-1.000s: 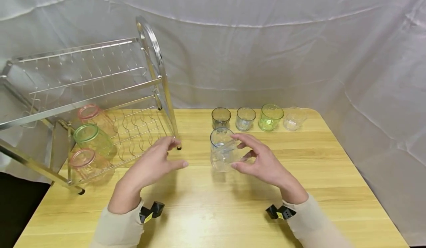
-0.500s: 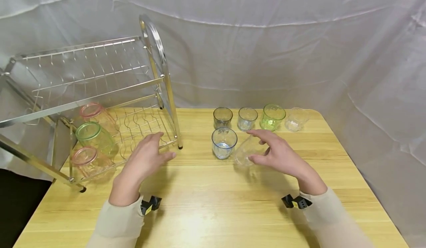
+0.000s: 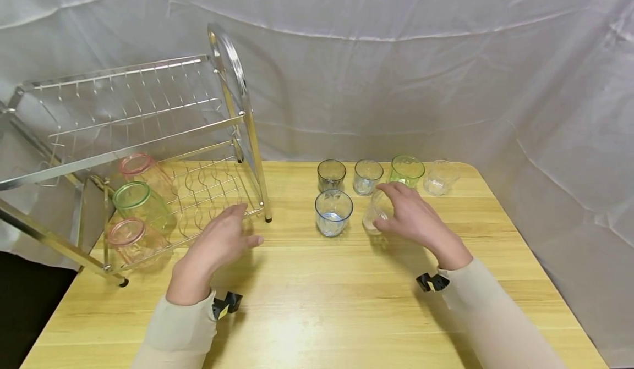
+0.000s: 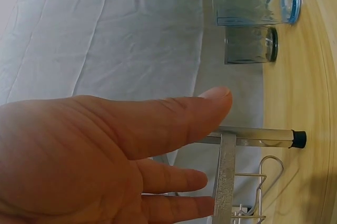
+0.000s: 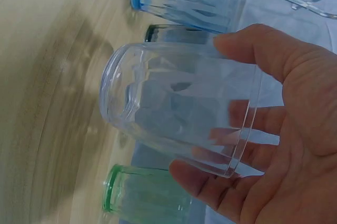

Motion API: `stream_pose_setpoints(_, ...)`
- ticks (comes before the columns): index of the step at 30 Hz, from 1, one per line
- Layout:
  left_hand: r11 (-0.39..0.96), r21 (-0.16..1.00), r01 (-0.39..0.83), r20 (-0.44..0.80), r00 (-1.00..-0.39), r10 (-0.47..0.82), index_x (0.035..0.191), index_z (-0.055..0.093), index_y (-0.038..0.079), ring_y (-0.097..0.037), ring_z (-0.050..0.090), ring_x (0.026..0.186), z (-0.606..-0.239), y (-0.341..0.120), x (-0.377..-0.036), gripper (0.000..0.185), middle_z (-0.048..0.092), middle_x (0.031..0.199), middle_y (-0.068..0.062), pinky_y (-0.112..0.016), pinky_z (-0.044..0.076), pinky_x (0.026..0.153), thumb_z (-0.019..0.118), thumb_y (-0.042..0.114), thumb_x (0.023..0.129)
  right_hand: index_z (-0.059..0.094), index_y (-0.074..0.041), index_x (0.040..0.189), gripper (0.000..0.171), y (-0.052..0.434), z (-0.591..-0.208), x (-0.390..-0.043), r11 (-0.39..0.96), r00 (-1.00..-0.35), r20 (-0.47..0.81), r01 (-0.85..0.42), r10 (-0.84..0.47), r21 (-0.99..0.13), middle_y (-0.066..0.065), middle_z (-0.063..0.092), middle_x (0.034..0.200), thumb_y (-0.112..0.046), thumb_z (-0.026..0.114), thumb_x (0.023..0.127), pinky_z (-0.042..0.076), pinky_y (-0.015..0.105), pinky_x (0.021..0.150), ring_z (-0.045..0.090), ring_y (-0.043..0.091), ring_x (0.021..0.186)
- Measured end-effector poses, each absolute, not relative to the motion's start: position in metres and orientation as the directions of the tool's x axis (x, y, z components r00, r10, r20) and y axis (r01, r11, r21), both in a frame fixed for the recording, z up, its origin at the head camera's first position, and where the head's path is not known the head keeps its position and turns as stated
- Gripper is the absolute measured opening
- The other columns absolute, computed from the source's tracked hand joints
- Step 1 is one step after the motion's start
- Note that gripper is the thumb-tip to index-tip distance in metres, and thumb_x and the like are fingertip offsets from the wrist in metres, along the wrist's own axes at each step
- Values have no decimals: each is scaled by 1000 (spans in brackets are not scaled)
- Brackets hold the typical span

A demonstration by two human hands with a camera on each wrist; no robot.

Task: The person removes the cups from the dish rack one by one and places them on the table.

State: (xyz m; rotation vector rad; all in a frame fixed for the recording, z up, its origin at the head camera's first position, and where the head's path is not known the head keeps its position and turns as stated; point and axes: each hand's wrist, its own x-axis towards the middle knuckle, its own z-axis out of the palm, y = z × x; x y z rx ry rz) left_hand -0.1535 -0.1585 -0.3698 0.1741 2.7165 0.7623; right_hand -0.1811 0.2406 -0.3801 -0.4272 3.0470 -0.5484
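My right hand grips a clear glass near its rim, thumb on one side and fingers on the other. In the right wrist view its base stands close over the wood. A blue-tinted glass is upright just to the left of it. My left hand holds nothing; its thumb points out straight and its fingers are relaxed, beside the front right leg of the metal dish rack.
Behind stand a dark grey glass, a pale blue glass, a green glass and another clear glass. On the rack's lower shelf, two pink glasses and a green one lie tilted. A grey curtain hangs behind.
My right hand has carried the clear glass from in front of the blue-tinted glass to its right, then slightly back. My left hand has shifted a little left, toward the rack.
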Motion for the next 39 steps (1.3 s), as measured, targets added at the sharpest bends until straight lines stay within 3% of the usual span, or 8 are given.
stream_pose_setpoints(2, 853, 522, 34, -267, -943, 201, 167, 17, 0, -51, 20, 157, -370, -158, -153, 94, 19, 172, -27, -66, 18, 127, 72, 37, 100, 43, -11, 159, 82, 240, -382, -184, 909, -964, 15, -256, -266, -328, 24, 46, 158, -36, 77, 89, 42, 73, 111, 44, 52, 143)
stream_pose_setpoints(7, 861, 506, 52, -264, -941, 212, 166, 19, -1, -51, 21, 158, -371, -157, -153, 92, 20, 172, -27, -68, 16, 127, 72, 36, 101, 43, -9, 160, 84, 236, -385, -189, 920, -964, -23, -245, -265, -307, 27, 45, 158, -33, 77, 87, 28, 71, 122, 42, 51, 146)
stream_pose_setpoints(14, 872, 483, 79, -255, -940, 226, 165, 22, -4, -50, 22, 157, -372, -156, -153, 90, 24, 170, -30, -74, 12, 124, 72, 36, 101, 44, -8, 159, 85, 233, -386, -193, 926, -965, -18, -248, -263, -284, 25, 52, 152, -36, 77, 86, 35, 70, 119, 51, 48, 139)
stream_pose_setpoints(19, 876, 473, 90, -252, -940, 232, 163, 25, -6, -50, 24, 157, -373, -155, -153, 89, 28, 169, -30, -76, 12, 123, 72, 36, 101, 44, -7, 159, 84, 232, -385, -198, 933, -966, -41, -237, -257, -269, 27, 51, 153, -39, 76, 88, 28, 67, 124, 50, 48, 141)
stream_pose_setpoints(27, 876, 472, 96, -251, -938, 237, 163, 26, -6, -49, 23, 157, -374, -155, -153, 86, 28, 169, -29, -78, 10, 122, 71, 34, 102, 42, -5, 161, 87, 230, -384, -205, 936, -965, -69, -225, -252, -270, 30, 48, 155, -42, 75, 89, 34, 69, 120, 48, 56, 140)
stream_pose_setpoints(34, 880, 465, 91, -253, -940, 231, 163, 28, -5, -49, 22, 158, -375, -154, -153, 85, 28, 169, -29, -79, 8, 122, 71, 34, 101, 34, -9, 165, 97, 229, -381, -206, 933, -962, -115, -203, -246, -298, 30, 42, 160, -46, 80, 88, 21, 68, 126, 40, 57, 145)
stream_pose_setpoints(39, 882, 460, 98, -244, -942, 232, 162, 30, -5, -50, 24, 157, -375, -153, -153, 84, 30, 168, -29, -80, 10, 121, 72, 35, 101, 33, -8, 165, 93, 227, -377, -205, 925, -958, -112, -218, -264, -313, 29, 39, 162, -37, 78, 88, 20, 71, 125, 38, 55, 148)
